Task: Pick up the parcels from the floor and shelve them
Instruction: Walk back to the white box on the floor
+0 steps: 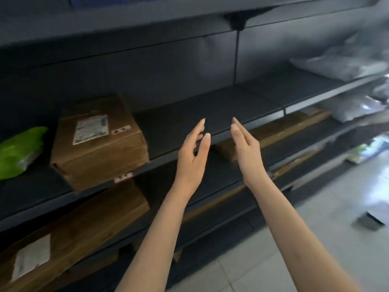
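My left hand (193,152) and my right hand (245,147) are raised side by side in front of a dark metal shelf (210,110), palms facing each other, fingers straight and apart, holding nothing. Left of my hands a brown cardboard parcel (99,142) with a white label sits on that shelf, its front corner overhanging the edge. A green plastic parcel (20,151) lies further left on the same shelf. A long flat cardboard parcel (69,232) with a label rests on the shelf below.
Grey plastic mailer bags (345,66) lie on the shelves at the right, with more grey bags (355,107) one level down. Another long cardboard box (277,129) lies behind my right hand. A small dark object (369,221) and a pale packet (362,152) lie on the light tiled floor.
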Motion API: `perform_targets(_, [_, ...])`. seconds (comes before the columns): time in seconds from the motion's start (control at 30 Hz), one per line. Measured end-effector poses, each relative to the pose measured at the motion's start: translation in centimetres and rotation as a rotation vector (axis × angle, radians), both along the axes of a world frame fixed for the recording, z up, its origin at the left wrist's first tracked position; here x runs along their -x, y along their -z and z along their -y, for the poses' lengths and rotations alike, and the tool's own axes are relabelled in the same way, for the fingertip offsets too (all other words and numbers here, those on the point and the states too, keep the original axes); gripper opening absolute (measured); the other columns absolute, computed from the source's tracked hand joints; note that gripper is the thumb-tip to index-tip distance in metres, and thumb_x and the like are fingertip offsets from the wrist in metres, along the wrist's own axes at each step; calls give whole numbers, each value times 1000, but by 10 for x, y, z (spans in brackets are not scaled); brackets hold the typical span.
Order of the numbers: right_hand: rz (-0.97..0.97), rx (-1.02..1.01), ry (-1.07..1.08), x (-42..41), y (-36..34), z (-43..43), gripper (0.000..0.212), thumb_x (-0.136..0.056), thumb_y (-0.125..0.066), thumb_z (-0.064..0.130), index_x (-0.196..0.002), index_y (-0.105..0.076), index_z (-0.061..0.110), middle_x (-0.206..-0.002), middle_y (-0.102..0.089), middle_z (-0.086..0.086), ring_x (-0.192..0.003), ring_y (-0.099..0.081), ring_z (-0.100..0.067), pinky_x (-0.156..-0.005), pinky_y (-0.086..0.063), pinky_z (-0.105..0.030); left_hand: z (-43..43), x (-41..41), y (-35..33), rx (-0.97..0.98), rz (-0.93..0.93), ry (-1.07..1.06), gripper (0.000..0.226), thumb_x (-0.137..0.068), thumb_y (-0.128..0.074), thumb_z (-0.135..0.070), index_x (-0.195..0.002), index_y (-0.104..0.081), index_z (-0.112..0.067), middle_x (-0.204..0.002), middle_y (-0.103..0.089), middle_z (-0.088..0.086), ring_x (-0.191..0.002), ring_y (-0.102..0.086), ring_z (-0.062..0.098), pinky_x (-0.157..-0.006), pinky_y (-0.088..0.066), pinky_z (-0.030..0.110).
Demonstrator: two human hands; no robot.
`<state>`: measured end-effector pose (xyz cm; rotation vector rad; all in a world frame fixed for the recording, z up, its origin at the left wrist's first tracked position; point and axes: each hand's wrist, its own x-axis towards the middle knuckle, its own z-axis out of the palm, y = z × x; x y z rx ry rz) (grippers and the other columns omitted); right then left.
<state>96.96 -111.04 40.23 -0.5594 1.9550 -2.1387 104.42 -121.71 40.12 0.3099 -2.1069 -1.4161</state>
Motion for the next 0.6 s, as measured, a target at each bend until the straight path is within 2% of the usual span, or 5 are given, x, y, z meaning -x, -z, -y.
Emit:
perform_targets(0.1, [14, -26, 188, 10, 16, -74, 50, -101, -46, 33, -149, -42, 19, -155, -42, 6, -136, -36, 2, -115, -28, -21, -59, 36, 24, -143, 74, 189, 46, -101, -42, -35, -146, -40, -29, -150, -46, -3, -131, -46, 3, -83, -36, -8])
perform_targets(0.17, [55, -39, 340, 12, 28, -127, 49, -101, -47, 34, -148, -44, 20, -153, -45, 6, -135, -39, 0, -117, -30, -26, -103, 55, 39, -169, 107, 312, 47, -101, -41, -36, -147, -39, -27, -151, -46, -2, -133, -44, 3, -88, -37, -6])
perform_targets(0.37, [211, -54, 725, 0, 72, -281, 53, -95, -50, 43, -143, -50, 21, -147, -54, -3, -137, -47, -18, -117, -34, -41, -241, 85, 87, -236, 224, 549, 47, -102, -39, -34, -147, -41, -21, -150, -47, 3, -136, -45, 12, -104, -36, 16])
perform_targets(0.47, [246, -60, 843, -9, 90, -344, 63, -87, -49, 49, -143, -50, 22, -149, -52, -2, -139, -46, -15, -118, -33, -41, -290, 96, 110, -267, 270, 608, 48, -101, -40, -35, -147, -42, -19, -149, -48, 5, -137, -44, 16, -113, -35, 30])
perform_targets(0.6, [302, -42, 986, -10, 115, -426, 51, -95, -51, 44, -142, -51, 25, -149, -52, 0, -139, -45, -14, -118, -33, -41, -362, 113, 137, -269, 350, 655, 48, -101, -40, -37, -146, -42, -20, -148, -50, 7, -136, -46, 21, -113, -37, 40])
